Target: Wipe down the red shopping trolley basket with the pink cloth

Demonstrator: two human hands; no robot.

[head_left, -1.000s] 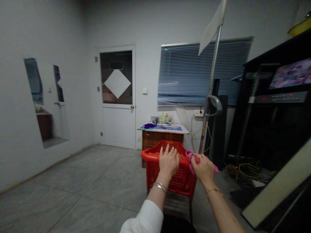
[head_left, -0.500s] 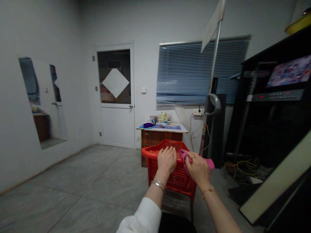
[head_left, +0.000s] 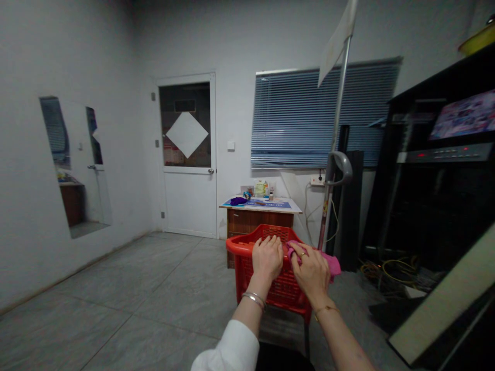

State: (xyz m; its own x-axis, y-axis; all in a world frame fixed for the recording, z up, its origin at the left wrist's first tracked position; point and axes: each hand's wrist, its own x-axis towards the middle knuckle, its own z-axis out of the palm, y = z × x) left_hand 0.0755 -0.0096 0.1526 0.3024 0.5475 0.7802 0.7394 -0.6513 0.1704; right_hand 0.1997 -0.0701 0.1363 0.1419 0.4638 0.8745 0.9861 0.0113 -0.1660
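Observation:
A red plastic basket (head_left: 247, 268) stands in front of me on a stand. My left hand (head_left: 266, 257) rests on its near rim, fingers curled over the edge. Just to its right, my right hand (head_left: 309, 268) is closed on a pink cloth (head_left: 330, 264) that lies against the same rim. The two hands nearly touch.
A wooden desk (head_left: 259, 216) with bottles and small items stands behind the basket, beside a white door (head_left: 188, 159). A metal pole (head_left: 334, 144) with a sign rises to the right. A black cabinet (head_left: 436, 170), cables (head_left: 390, 268) and a leaning board (head_left: 441, 304) fill the right side.
My right hand has slid left along the rim with the pink cloth, closer to my left hand. My left hand's fingers have curled over the rim. The view shifted slightly.

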